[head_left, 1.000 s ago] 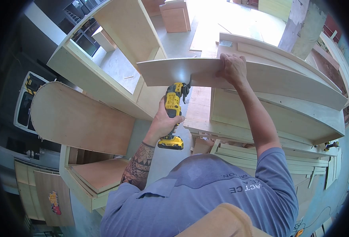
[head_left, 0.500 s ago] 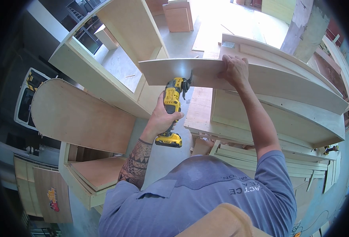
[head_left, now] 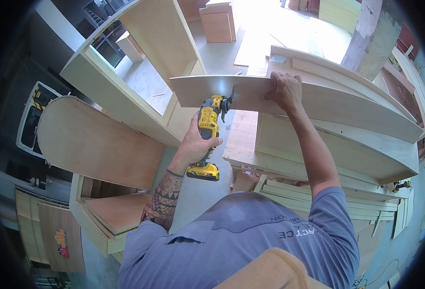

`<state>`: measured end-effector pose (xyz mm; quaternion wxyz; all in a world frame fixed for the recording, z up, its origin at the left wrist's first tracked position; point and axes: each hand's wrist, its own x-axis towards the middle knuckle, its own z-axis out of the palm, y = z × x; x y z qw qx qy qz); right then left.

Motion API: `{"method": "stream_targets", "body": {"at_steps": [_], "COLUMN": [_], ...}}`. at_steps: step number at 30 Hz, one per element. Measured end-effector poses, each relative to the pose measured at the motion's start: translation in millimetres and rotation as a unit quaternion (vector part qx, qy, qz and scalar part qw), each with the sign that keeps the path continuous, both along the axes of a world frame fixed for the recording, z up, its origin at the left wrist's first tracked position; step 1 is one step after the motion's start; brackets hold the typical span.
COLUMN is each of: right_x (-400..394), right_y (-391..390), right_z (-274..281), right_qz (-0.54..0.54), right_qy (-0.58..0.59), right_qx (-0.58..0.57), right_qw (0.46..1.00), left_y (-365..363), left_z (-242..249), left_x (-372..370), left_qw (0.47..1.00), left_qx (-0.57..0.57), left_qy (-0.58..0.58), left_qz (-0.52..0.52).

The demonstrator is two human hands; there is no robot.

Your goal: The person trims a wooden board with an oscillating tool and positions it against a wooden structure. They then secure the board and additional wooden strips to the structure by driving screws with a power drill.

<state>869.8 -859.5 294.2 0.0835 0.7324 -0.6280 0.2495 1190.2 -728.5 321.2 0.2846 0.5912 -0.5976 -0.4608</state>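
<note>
My left hand (head_left: 194, 145) is wrapped round the grip of a yellow and black cordless oscillating multi-tool (head_left: 208, 123), its battery at the bottom. At the far end, the tool's dark blade meets the face of a long, thin plywood board (head_left: 352, 107). A bright spot of light falls on the board beside the tool head. Further right, my right hand (head_left: 287, 90) grips the board's upper edge, fingers over the top. The board stands on its edge, with its left end jutting past the stacked wood. Exactly how deep the blade sits cannot be made out.
Under and behind the board are stacked plywood panels and a box-like wooden frame (head_left: 337, 144). A tall open wooden frame (head_left: 125, 98) stands at left, near a round-ended panel (head_left: 97, 139). Several wood strips (head_left: 328, 200) lie below right. Another power tool (head_left: 401, 186) rests at far right.
Hardly anything differs. The camera view has tilted slightly, and the tool and left hand sit a touch lower and further left. Both hands keep their holds.
</note>
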Motion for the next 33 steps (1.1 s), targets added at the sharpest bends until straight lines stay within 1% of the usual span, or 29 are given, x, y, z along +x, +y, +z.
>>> {"method": "stream_targets", "body": {"at_steps": [8,10,12,14,16,25,28,33], "right_x": [-0.6,1.2,1.3,2.5,1.7,2.0,3.0,1.8], "right_y": [4.6,6.9,6.1,5.3,8.9,7.1,7.6,4.3], "right_z": [-2.5,-1.3,-5.1,-4.8,-2.9,-5.2,-3.3,-4.6], "right_qz": [0.011,-0.002,0.007,0.015,-0.004,-0.003,-0.007,0.003], "right_qy": [-0.005,0.001,-0.006,-0.013,0.0,-0.012,-0.003,-0.01], "right_qx": [-0.017,-0.01,-0.028,-0.047,-0.017,-0.019,-0.012,-0.02], "right_qw": [1.0,1.0,1.0,0.999,1.0,1.0,1.0,1.0], "left_y": [0.4,0.4,2.6,0.4,3.5,5.8,8.3,10.0], "left_z": [1.7,3.2,14.5,14.0,13.5,14.0,16.5,22.6], "left_x": [1.5,1.8,-0.1,1.9,0.5,-3.1,-6.6,-9.0], "left_qw": [1.0,0.999,1.0,1.0,1.0,0.999,0.999,0.999], "left_qx": [-0.026,-0.031,0.001,-0.008,-0.016,-0.026,-0.011,-0.014], "left_qy": [0.007,0.015,-0.006,-0.005,-0.004,-0.028,-0.034,-0.028], "left_qz": [0.003,0.007,0.004,-0.001,-0.006,0.002,0.013,0.01]}}
